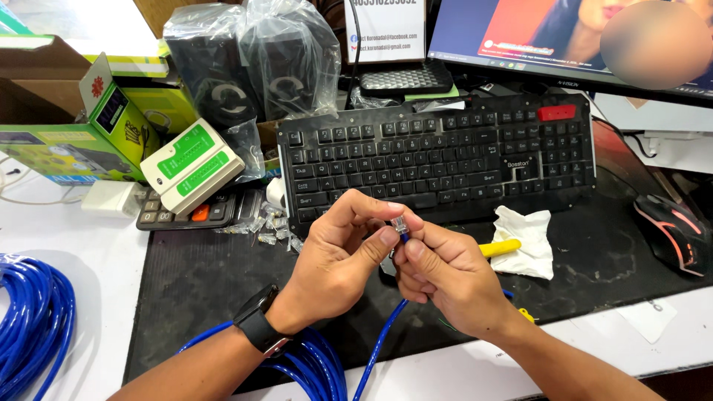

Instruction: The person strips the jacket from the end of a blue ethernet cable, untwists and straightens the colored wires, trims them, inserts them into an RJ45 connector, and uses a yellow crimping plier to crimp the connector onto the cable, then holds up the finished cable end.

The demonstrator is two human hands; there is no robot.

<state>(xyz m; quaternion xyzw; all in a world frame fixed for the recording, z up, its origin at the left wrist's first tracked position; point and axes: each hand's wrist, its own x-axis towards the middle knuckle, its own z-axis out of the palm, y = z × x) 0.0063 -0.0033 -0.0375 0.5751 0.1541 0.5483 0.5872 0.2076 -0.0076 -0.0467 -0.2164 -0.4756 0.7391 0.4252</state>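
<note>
Hands meet above the black desk mat, in front of the black keyboard. Left hand pinches a clear modular plug between thumb and forefinger. Right hand is closed around the blue network cable just below the plug. Cable runs down to a blue coil at the desk edge. Green-and-white cable tester lies left; loose clear plugs sit near the keyboard corner.
</note>
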